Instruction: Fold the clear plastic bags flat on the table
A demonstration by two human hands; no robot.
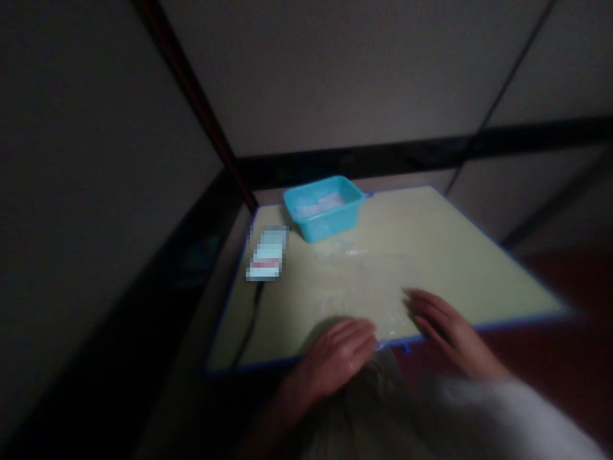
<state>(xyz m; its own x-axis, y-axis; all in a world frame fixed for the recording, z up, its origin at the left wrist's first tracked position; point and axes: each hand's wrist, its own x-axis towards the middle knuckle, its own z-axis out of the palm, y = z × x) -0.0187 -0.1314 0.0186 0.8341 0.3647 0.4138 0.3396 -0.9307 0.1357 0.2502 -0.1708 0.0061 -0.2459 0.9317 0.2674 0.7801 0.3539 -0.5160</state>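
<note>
A pale yellow-green board point(431, 255) with a blue border lies in front of me in a dim room. My left hand point(338, 354) rests flat on its near edge, fingers together and pointing right. My right hand point(443, 322), in a white sleeve, lies palm down beside it, fingers spread toward the left. Between and under the fingertips a thin clear film or sheet point(383, 313) seems to lie on the board; the blur hides its outline. Neither hand grips anything that I can see.
A turquoise plastic tub point(324, 211) with pale contents stands at the board's far edge. A small blurred-out card or phone point(267, 253) lies at the far left, with a dark cable point(249, 326) running toward me. Walls close in behind and to the left.
</note>
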